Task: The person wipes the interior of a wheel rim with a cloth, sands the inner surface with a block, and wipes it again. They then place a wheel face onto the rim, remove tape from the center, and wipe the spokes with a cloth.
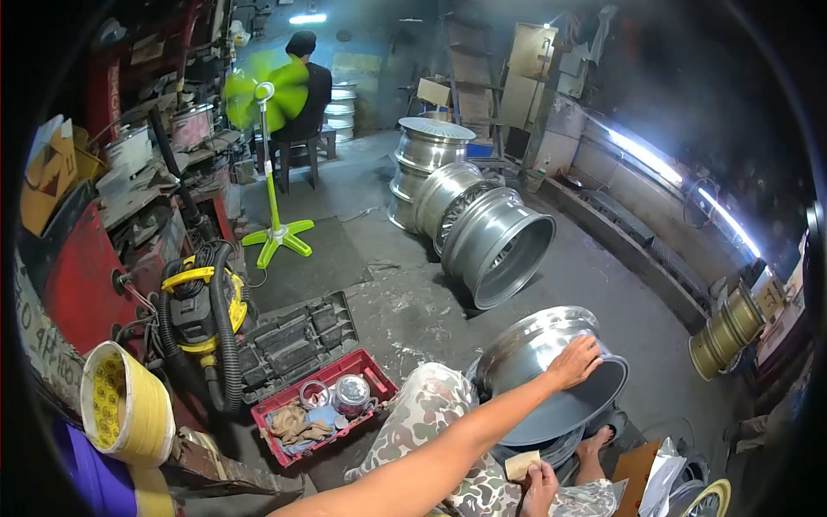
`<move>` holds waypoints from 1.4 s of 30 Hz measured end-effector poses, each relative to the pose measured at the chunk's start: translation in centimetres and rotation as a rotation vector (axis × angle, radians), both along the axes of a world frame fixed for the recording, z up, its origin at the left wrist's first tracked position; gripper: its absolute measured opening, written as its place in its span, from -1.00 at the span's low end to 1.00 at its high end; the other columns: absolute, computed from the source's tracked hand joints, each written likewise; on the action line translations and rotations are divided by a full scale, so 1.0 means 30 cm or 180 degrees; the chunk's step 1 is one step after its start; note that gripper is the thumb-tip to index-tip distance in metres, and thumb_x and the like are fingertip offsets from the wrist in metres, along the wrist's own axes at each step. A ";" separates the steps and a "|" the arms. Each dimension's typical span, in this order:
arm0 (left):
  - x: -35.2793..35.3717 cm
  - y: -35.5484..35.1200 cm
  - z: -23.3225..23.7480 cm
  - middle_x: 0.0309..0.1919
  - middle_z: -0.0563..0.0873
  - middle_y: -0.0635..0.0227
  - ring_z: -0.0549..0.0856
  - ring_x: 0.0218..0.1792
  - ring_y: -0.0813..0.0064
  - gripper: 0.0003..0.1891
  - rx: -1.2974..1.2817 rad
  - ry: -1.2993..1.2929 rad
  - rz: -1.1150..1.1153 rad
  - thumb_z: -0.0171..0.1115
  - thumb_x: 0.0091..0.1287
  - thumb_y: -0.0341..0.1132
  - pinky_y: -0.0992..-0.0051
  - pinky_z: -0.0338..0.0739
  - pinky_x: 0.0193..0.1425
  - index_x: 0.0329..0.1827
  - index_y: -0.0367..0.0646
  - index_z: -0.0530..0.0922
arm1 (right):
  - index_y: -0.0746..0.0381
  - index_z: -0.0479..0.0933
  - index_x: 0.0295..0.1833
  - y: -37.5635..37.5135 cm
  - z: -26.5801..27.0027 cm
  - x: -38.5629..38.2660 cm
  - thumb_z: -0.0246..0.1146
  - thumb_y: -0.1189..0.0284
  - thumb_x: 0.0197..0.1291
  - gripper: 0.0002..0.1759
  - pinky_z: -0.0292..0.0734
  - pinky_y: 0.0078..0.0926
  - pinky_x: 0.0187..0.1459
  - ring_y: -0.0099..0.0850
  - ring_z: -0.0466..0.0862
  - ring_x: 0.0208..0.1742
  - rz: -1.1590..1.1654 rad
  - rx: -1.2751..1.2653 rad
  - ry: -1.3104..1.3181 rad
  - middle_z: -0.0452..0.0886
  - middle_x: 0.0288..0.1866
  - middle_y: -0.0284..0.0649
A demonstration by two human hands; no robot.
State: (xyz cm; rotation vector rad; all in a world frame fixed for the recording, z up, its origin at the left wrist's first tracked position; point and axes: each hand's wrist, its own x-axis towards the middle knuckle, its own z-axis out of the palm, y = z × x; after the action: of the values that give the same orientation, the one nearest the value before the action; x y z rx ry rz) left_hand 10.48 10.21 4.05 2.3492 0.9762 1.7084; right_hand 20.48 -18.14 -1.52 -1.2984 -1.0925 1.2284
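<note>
My left hand (575, 362) reaches across from the lower left and lies on the upper edge of a silver wheel rim (512, 353), its fingers bent together over the lip. The rim sits tilted in front of my knees, its open side facing right. Lower down, close to my camouflage-clad leg (439, 401), my right hand (541, 489) pinches a small tan piece (521, 465) that looks like folded sandpaper. Beneath the rim is a dark round support, partly hidden by the rim and my legs.
An open red toolbox (289, 452) with rags and jars lies left of my leg, near a yellow-black vacuum (194, 314). Beyond are a green fan (274, 185), more silver rims (465, 250) and a seated person (308, 86). Cardboard (635, 478) stands at lower right.
</note>
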 end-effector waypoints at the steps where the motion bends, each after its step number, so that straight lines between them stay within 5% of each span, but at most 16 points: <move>1: -0.003 0.001 0.005 -0.05 0.55 0.08 0.57 0.08 0.03 -0.80 -0.0074 -0.0010 -0.0062 0.29 0.46 -0.26 0.12 0.50 0.22 -0.13 -0.24 0.59 | 0.38 0.65 0.09 0.010 0.022 0.006 0.20 0.44 0.51 -0.76 0.61 -0.48 -0.02 -0.50 0.65 -0.07 0.0094 -0.0055 -0.0458 0.70 -0.09 -0.27; 8: -0.008 0.042 -0.011 -0.26 0.64 0.04 0.62 -0.15 -0.06 -0.85 0.0183 -0.0164 -0.0389 0.36 0.35 -0.36 0.06 0.50 -0.01 -0.26 -0.28 0.61 | 0.39 0.64 0.11 -0.136 0.109 0.009 0.24 0.50 0.48 -0.77 0.57 -0.60 0.00 -0.62 0.66 -0.10 -0.0300 0.0395 0.0269 0.72 -0.09 -0.33; 12: -0.036 0.048 -0.012 -0.16 0.62 0.03 0.60 -0.04 -0.05 -0.87 0.0167 0.0072 -0.0417 0.30 0.42 -0.39 0.08 0.50 0.11 -0.16 -0.30 0.61 | 0.37 0.66 0.12 -0.218 0.172 0.096 0.26 0.52 0.47 -0.78 0.59 -0.60 0.01 -0.62 0.69 -0.13 -0.0810 0.0165 0.0177 0.75 -0.09 -0.34; 16: -0.070 0.026 0.027 -0.10 0.66 0.08 0.62 0.02 0.01 -0.87 -0.0144 0.0360 -0.0466 0.31 0.44 -0.37 0.13 0.50 0.20 -0.13 -0.27 0.64 | 0.35 0.65 0.17 -0.313 0.435 0.230 0.25 0.51 0.47 -0.75 0.59 -0.62 -0.02 -0.63 0.66 -0.10 -0.1804 0.1024 -0.0045 0.74 -0.07 -0.33; 17: -0.079 0.023 0.040 -0.09 0.67 0.10 0.63 0.04 0.04 -0.87 -0.0241 0.0455 -0.0469 0.32 0.44 -0.37 0.15 0.50 0.21 -0.13 -0.26 0.65 | 0.34 0.65 0.15 -0.339 0.447 0.307 0.25 0.52 0.44 -0.75 0.56 -0.60 0.02 -0.62 0.64 -0.08 -0.2041 0.1342 -0.0469 0.72 -0.07 -0.34; 22: -0.105 0.046 0.106 -0.02 0.71 0.12 0.68 0.10 0.13 -0.82 -0.0746 0.0706 -0.0624 0.30 0.49 -0.29 0.25 0.52 0.24 -0.02 -0.21 0.70 | 0.43 0.58 0.14 -0.404 0.532 0.540 0.14 0.51 0.47 -0.73 0.49 -0.55 0.14 -0.59 0.61 0.00 -0.3077 0.2386 -0.0071 0.67 0.01 -0.31; 26: -0.112 0.032 0.149 -0.03 0.70 0.10 0.69 0.08 0.15 -0.71 -0.1159 0.0788 -0.0727 0.20 0.57 -0.20 0.30 0.52 0.21 0.14 -0.19 0.70 | 0.32 0.60 0.16 -0.332 0.255 0.727 0.19 0.45 0.51 -0.76 0.57 -0.63 -0.01 -0.62 0.66 -0.14 -0.3246 0.1325 -0.0197 0.70 -0.11 -0.38; 30: -0.080 -0.013 0.153 0.05 0.69 0.08 0.66 0.15 0.12 -0.69 -0.1241 0.0871 -0.0637 0.21 0.57 -0.21 0.29 0.48 0.29 0.16 -0.25 0.67 | 0.27 0.63 -0.04 -0.153 -0.311 0.844 0.19 0.43 0.49 -0.84 0.59 -0.58 -0.26 -0.58 0.65 -0.35 -0.3144 0.0428 0.0399 0.68 -0.23 -0.37; 32: -0.065 -0.023 0.134 0.09 0.69 0.08 0.65 0.19 0.11 -0.69 -0.1186 0.0907 -0.0591 0.22 0.57 -0.22 0.28 0.47 0.32 0.16 -0.28 0.66 | 0.27 0.63 -0.07 -0.066 -0.672 0.856 0.19 0.42 0.47 -0.84 0.62 -0.53 -0.28 -0.52 0.67 -0.39 -0.3050 -0.0362 -0.0176 0.69 -0.25 -0.33; 36: -0.049 -0.029 0.109 0.19 0.68 0.05 0.62 0.28 0.09 -0.72 -0.0939 0.1000 -0.0349 0.24 0.54 -0.34 0.25 0.42 0.43 0.17 -0.35 0.65 | 0.23 0.63 -0.05 0.080 -0.935 0.723 0.21 0.43 0.39 -0.85 0.67 -0.43 -0.21 -0.46 0.71 -0.31 -0.2769 -0.0865 0.1208 0.71 -0.23 -0.28; 39: -0.037 -0.046 0.106 0.27 0.67 0.06 0.60 0.34 0.11 -0.71 -0.0925 0.1139 -0.0069 0.23 0.55 -0.36 0.24 0.36 0.49 0.22 -0.32 0.68 | 0.24 0.65 -0.05 0.156 -1.016 0.669 0.24 0.40 0.36 -0.82 0.68 -0.39 -0.17 -0.44 0.73 -0.23 -0.2532 -0.0949 0.1407 0.72 -0.18 -0.26; 40: -0.031 -0.059 0.111 0.29 0.66 0.08 0.58 0.37 0.14 -0.70 -0.0903 0.1231 0.0003 0.22 0.56 -0.36 0.25 0.34 0.51 0.23 -0.33 0.67 | 0.30 0.67 0.00 0.176 -1.054 0.671 0.28 0.35 0.37 -0.75 0.67 -0.39 -0.14 -0.40 0.73 -0.21 -0.2453 -0.1034 0.1214 0.73 -0.17 -0.20; 42: -0.036 -0.051 0.098 0.32 0.65 0.09 0.57 0.39 0.15 -0.68 -0.1006 0.1262 0.0017 0.20 0.58 -0.34 0.26 0.33 0.52 0.25 -0.35 0.67 | 0.31 0.67 0.05 0.201 -1.126 0.673 0.34 0.32 0.36 -0.70 0.65 -0.42 -0.12 -0.38 0.73 -0.16 -0.2899 -0.0588 -0.1462 0.72 -0.15 -0.17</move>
State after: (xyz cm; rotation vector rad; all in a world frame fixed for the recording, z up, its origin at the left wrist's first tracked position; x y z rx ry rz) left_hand 9.39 8.66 6.98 2.5046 1.2017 1.0071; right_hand 40.66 -12.11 -35.29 -1.9720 -0.5388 0.3509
